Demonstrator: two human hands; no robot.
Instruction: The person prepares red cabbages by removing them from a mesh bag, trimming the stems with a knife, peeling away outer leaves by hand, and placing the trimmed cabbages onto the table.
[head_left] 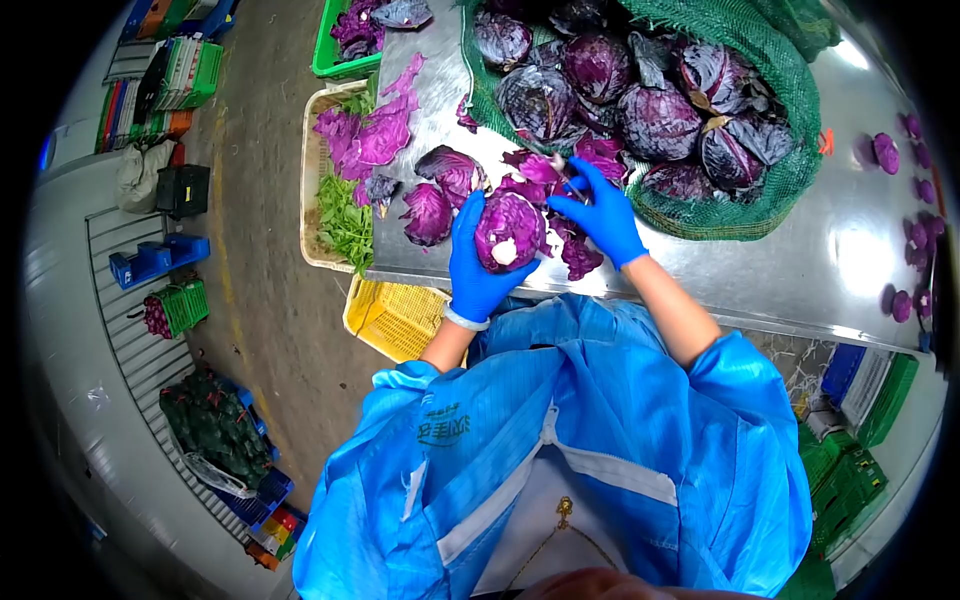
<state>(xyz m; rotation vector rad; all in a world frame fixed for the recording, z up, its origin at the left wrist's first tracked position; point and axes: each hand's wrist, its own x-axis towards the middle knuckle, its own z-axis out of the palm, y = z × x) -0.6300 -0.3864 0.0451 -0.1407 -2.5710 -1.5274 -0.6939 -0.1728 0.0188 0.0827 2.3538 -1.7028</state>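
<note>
Left-hand grip: the gloved left hand (468, 265) is curled partway closed around the lower left side of a trimmed red cabbage (510, 220), steadying it.
Right-hand grip: the gloved right hand (606, 216) is just beside the cabbage at 3 o'clock, fingers bent and thumb set apart from them; I cannot tell whether it pinches a leaf.
Red cabbage: at the near edge of the stainless-steel table (700, 272), in front of the person, its pale cut stem (503, 252) facing the camera at 6 o'clock.
Loose leaves: purple outer leaves (582, 258) lie at 4 o'clock from the cabbage, with more at 1 o'clock.
Cabbage pieces: 2 sit to the left, 1 upper piece (456, 172) at 10 o'clock and 1 lower piece (428, 215) at 9 o'clock.
Net sack: green mesh (740, 222) at 2 o'clock, spread open around many dark cabbage heads (660, 120).
Crates: a cream crate (308, 190) of green and purple leaves at 9 o'clock, a green crate (322, 50) at 11 o'clock, a yellow crate (395, 322) below the table edge at 8 o'clock.
Far table end: small round purple vegetables (886, 154) scattered toward 3 o'clock.
Clothing: blue smock (640, 420), white band (466, 319) on the left wrist.
</note>
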